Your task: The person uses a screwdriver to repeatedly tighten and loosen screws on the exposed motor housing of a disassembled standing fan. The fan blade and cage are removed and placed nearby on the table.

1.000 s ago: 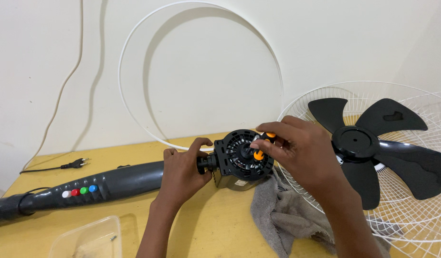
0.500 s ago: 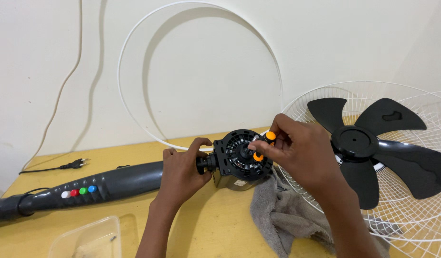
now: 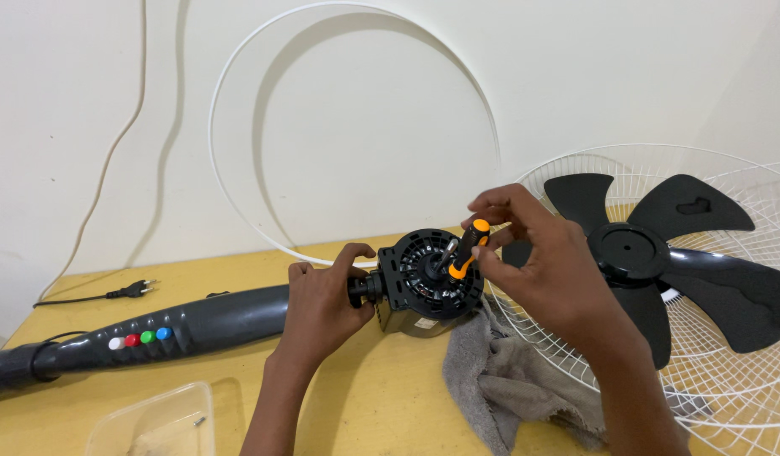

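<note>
Far left: a black plug [image 3: 130,292] with its cord lies on the yellow bench [image 3: 238,268], well apart from your hands. Below it, the dark grey fan pole [image 3: 154,331] lies lengthwise, with a row of round buttons, white, red, green, blue, on its upper face. At the bottom edge sits a clear plastic tub [image 3: 154,422]; a small dark screw-like bit is inside, too small to make out.

Centre: your left hand [image 3: 322,304] is wrapped closed around the neck where the pole meets the black motor housing [image 3: 428,283]. The housing is round and vented, facing you, resting on the bench just right of that hand, with a small pale label on its lower edge; the print is not legible.

Right of centre: your right hand [image 3: 546,270] pinches a short orange-and-black screwdriver [image 3: 466,250] between thumb and fingertips, fingers curled, the tip set against the housing face beside the shaft. A grey rag [image 3: 508,380] lies crumpled under that wrist, touching the housing.

Behind: a white hoop [image 3: 238,211] leans on the wall.

Right: a black fan blade [image 3: 660,245] rests inside a white wire guard [image 3: 744,397], just beside your right hand.
</note>
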